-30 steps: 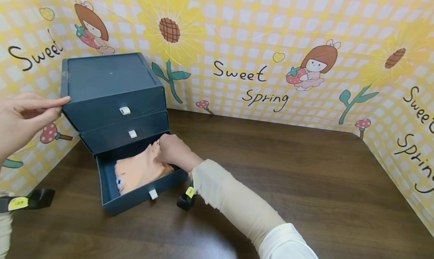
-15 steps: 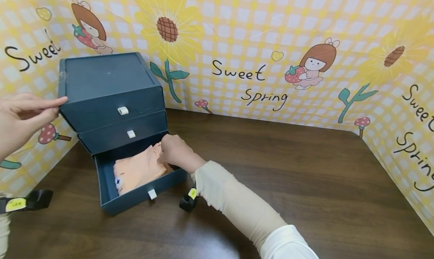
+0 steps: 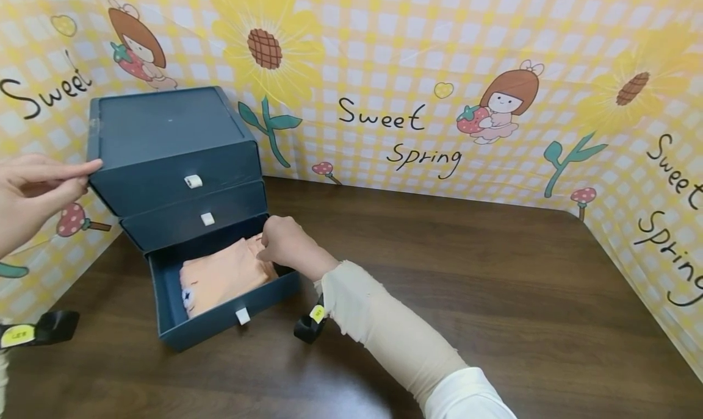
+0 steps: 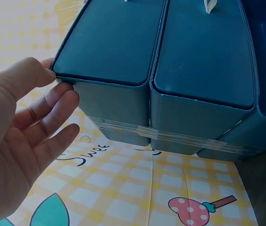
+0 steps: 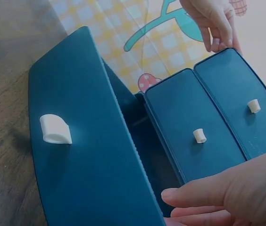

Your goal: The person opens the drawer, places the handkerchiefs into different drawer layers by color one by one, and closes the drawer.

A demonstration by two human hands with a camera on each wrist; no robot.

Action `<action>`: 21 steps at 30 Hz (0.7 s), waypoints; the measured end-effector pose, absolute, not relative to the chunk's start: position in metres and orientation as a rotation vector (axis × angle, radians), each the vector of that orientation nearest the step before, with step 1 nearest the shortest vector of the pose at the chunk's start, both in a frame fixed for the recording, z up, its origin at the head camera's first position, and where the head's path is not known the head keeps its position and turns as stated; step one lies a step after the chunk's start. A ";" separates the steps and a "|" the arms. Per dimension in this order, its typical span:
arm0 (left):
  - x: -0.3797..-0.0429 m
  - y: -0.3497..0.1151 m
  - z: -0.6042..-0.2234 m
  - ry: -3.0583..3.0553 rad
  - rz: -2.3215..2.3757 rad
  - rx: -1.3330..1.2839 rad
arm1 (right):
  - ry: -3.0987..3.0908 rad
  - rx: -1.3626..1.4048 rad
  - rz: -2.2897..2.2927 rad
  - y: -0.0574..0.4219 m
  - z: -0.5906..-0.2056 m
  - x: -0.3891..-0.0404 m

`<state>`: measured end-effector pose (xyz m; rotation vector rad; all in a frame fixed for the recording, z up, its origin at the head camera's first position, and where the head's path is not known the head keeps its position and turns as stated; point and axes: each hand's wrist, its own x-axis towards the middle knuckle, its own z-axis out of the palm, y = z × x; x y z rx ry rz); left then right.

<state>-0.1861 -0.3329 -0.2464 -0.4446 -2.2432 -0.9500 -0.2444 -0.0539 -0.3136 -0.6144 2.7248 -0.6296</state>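
A dark blue three-drawer box (image 3: 173,129) stands at the left with its bottom drawer (image 3: 205,330) pulled out. Inside that drawer lies a folded peach cloth (image 3: 222,279), with a small blue-and-white detail at its left end. My right hand (image 3: 288,242) reaches into the drawer and touches the cloth's right end; its fingertips are partly hidden in the head view. In the right wrist view the thumb (image 5: 194,192) is stretched out, and no cloth shows there. My left hand (image 3: 35,193) touches the box's upper front left corner with its fingertips, the other fingers loose.
Both upper drawers are closed, each with a small white pull tab (image 3: 207,219). The bottom drawer has its own tab (image 3: 243,316). Brown wooden table (image 3: 439,297) extends to the right. A yellow checked printed cloth (image 3: 384,71) hangs behind and at the sides. Clear tape (image 4: 161,134) wraps the box.
The cloth's right part, bunched up earlier, has settled flatter in the drawer. My right hand has shifted slightly rightward along it. My left hand stays at the box corner.
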 end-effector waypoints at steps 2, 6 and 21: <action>-0.185 -0.331 -0.246 -2.235 -0.953 -0.451 | 2.724 -0.625 -0.640 -0.051 -0.313 -0.244; -0.186 -0.328 -0.246 -2.220 -0.927 -0.456 | 2.713 -0.656 -0.668 -0.045 -0.309 -0.241; -0.189 -0.328 -0.247 -2.196 -0.880 -0.469 | 2.724 -0.839 -0.689 -0.019 -0.290 -0.222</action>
